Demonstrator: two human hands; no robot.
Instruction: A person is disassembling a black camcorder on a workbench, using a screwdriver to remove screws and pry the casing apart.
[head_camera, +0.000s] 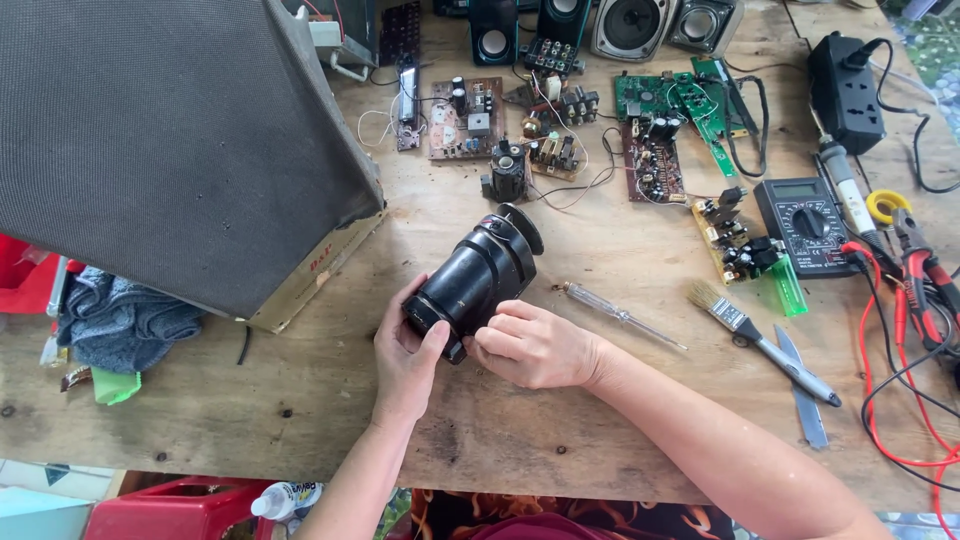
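Both hands grip a black cylinder (475, 282) above the middle of the worktop (560, 420): the left hand (405, 362) wraps its near end to steady it, while the right hand (533, 345) presses fingers against its side. A screwdriver (620, 315) lies just beside them.

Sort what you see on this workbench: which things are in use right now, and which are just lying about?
In use:
left hand
right hand
black cylindrical part, gripped by both hands

Lying about:
clear-handled screwdriver
paintbrush
multimeter
circuit boards
small speakers
large speaker cabinet
soldering iron
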